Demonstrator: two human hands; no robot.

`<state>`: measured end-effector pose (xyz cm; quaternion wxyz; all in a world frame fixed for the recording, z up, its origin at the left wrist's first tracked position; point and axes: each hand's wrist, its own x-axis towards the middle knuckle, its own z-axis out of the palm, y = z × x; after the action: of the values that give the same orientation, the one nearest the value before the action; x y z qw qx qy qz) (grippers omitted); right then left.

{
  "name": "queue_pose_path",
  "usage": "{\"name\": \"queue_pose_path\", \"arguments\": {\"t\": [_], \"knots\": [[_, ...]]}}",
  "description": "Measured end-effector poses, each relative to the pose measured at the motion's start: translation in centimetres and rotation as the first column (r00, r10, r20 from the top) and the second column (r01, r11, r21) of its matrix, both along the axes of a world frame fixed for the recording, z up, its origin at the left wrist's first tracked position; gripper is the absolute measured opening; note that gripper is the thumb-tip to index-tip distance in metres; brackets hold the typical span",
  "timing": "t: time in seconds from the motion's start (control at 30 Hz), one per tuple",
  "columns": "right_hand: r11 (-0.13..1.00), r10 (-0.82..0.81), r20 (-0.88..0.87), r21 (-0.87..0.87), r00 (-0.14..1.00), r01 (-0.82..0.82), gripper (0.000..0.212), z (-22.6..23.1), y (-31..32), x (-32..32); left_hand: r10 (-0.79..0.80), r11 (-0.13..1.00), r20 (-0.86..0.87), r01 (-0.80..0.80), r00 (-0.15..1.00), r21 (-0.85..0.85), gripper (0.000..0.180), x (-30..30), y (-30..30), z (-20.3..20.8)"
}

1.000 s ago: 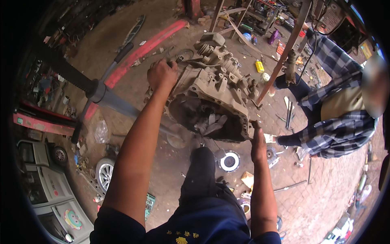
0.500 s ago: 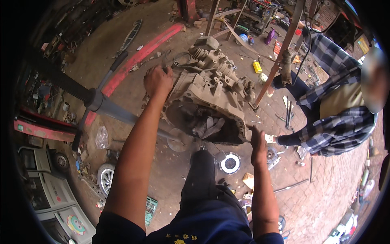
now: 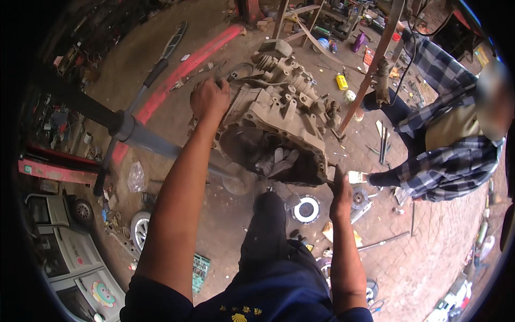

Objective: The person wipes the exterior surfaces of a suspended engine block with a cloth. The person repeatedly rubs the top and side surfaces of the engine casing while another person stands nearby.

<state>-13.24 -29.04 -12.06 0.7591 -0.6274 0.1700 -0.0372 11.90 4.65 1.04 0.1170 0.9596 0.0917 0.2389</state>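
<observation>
A dusty, bare-metal gearbox point(image 3: 281, 110) hangs or stands in front of me, its wide bell housing opening toward my legs. Dark parts and grey, finger-shaped pieces, perhaps a glove, show inside the opening. My left hand point(image 3: 210, 99) is closed over the gearbox's upper left edge, fingers curled out of sight. At the lower right, my right hand point(image 3: 340, 192) grips the bell housing's rim, with its fingers partly hidden. A grey post of a jack point(image 3: 145, 137) runs from the left toward the gearbox's underside; what bears the weight is hidden.
A co-worker in a checked shirt point(image 3: 450, 166) crouches at right, one gloved hand point(image 3: 357, 177) near my right hand. A clutch cover point(image 3: 306, 209) and clutch disc point(image 3: 360, 198) lie on the floor. Left are a red beam point(image 3: 177, 75) and a grey van point(image 3: 70, 252); a rusty post point(image 3: 370, 75) stands behind.
The whole view has shifted slightly, so the gearbox, my hands and the floor things sit a little higher. Both hands keep their hold; no clear movement of the gearbox shows.
</observation>
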Motion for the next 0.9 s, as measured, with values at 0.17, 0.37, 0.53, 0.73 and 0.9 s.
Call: {"name": "queue_pose_path", "arguments": {"t": [0.17,0.37,0.53,0.73,0.9], "knots": [[0.992,-0.044,-0.042,-0.116,0.998,0.039,0.075,-0.2,0.5,3.4,-0.01,1.0,0.027,0.01,1.0,0.009,0.041,0.0,0.3,-0.8],[0.995,-0.1,-0.06,-0.036,0.993,0.098,0.072,1.2,0.8,0.4,-0.01,1.0,0.028,0.01,1.0,0.014,0.041,0.3,0.5,-0.6],[0.985,-0.161,-0.032,-0.063,0.986,0.159,0.071,0.9,1.2,3.5,-0.027,0.999,0.034,0.026,0.999,0.023,0.041,0.1,0.3,-0.6],[0.96,-0.246,-0.004,0.139,0.969,0.244,0.065,0.4,1.7,1.3,-0.012,1.0,0.039,0.011,0.999,0.015,0.039,0.3,0.8,-0.9],[0.97,-0.224,-0.033,-0.103,0.974,0.219,0.064,1.3,2.0,2.5,-0.01,1.0,0.029,0.01,1.0,0.001,0.038,0.6,0.3,-0.9]]}}
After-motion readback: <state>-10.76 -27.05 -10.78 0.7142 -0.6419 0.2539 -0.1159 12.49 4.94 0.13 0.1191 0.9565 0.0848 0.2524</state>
